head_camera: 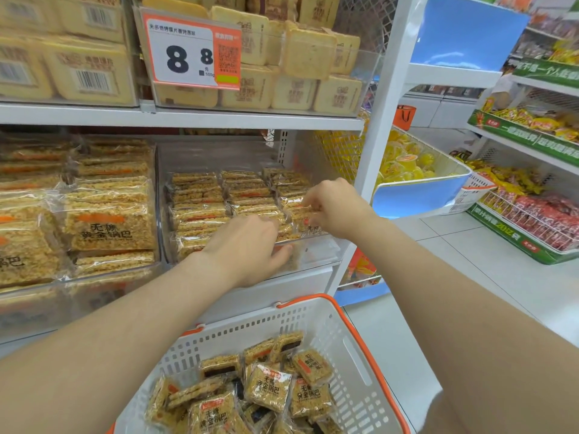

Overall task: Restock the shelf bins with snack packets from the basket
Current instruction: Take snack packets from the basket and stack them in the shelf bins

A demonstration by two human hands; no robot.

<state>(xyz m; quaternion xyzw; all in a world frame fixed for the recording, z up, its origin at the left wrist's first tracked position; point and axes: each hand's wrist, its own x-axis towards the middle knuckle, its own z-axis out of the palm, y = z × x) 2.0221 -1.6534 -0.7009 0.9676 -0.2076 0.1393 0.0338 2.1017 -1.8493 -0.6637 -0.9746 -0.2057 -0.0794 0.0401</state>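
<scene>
Shelf bin front-right: R hand in pinch on packet, L hand alongside, grip unclear.

The price tag said 8.8 元 per 500g. Down-left of that tag, a bin packet read 无糖黄金锅巴, and the basket packets way below it said the same.

Right hand pinches a snack packet in the clear shelf bin. Left hand over front edge, grip unclear. Basket below holds loose packets.
</scene>
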